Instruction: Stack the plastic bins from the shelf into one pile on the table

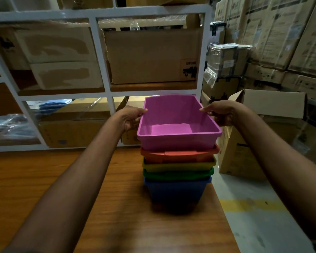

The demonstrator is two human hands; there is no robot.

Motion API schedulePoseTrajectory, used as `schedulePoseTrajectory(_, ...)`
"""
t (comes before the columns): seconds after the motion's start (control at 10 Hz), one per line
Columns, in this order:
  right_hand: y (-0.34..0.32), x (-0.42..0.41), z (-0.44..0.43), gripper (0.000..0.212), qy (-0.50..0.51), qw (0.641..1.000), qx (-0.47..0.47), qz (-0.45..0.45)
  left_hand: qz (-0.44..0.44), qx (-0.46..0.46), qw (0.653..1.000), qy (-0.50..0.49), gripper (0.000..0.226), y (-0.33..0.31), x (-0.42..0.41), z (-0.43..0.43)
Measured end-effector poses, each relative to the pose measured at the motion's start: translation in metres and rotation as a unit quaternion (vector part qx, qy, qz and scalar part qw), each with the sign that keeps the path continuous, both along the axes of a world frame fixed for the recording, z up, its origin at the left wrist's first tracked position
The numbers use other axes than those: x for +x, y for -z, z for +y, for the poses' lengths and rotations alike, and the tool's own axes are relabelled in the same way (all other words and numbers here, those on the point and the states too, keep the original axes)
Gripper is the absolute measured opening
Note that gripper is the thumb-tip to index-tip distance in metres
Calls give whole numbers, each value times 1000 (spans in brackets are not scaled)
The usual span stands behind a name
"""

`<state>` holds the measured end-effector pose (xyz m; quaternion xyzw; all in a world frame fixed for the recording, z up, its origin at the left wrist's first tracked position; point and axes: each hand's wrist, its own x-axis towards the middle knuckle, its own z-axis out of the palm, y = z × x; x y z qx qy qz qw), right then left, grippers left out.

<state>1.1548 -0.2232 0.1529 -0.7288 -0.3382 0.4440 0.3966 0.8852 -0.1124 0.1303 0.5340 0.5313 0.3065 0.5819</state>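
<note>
A pile of nested plastic bins stands on the wooden table (44, 179) near its right edge. From the bottom up they are a blue bin (175, 190), a green bin (177, 175), a yellow bin (179, 166) and an orange bin (179, 155). A purple bin (177, 125) sits on top, empty, its lower part inside the orange one. My left hand (131, 117) grips the purple bin's left rim, thumb over the edge. My right hand (221, 112) grips its right rim the same way.
A white shelf unit (106, 73) behind the table holds cardboard boxes and wrapped blue packages. An open cardboard box (244, 143) stands on the floor right of the pile. Stacked cartons fill the right wall. Grey floor with a yellow line (248, 205) lies right of the table.
</note>
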Motion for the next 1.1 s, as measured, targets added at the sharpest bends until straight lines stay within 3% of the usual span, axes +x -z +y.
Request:
schedulePoseTrajectory(0.3, 8, 3, -4, 9, 6, 999, -12, 44, 10, -24, 999, -26, 16, 4, 3, -7)
schedulePoseTrajectory(0.4, 8, 4, -5, 18, 6, 999, -14, 40, 20, -28, 999, -22, 15, 2, 1, -10)
schedulePoseTrajectory(0.7, 6, -5, -25, 18, 4, 1000, 12, 29, 49, 34, 997, -45, 18, 6, 1, -31)
schedulePoseTrajectory(0.8, 8, -4, -32, 16, -1, 999, 29, 16, 40, 37, 997, -53, 10, 8, -4, -43)
schedulePoseTrajectory(0.9, 14, -4, -37, 10, 2, 999, 52, -7, 12, 46, 997, -68, 6, 14, -10, -53)
schedulePoseTrajectory(1.0, 24, -8, -48, 17, 18, 992, 123, -30, -79, 77, 988, -110, 15, 24, -17, -71)
schedulePoseTrajectory(1.1, 30, -13, -65, 32, 41, 971, 211, -102, -88, 162, 969, -163, 28, 32, -31, -90)
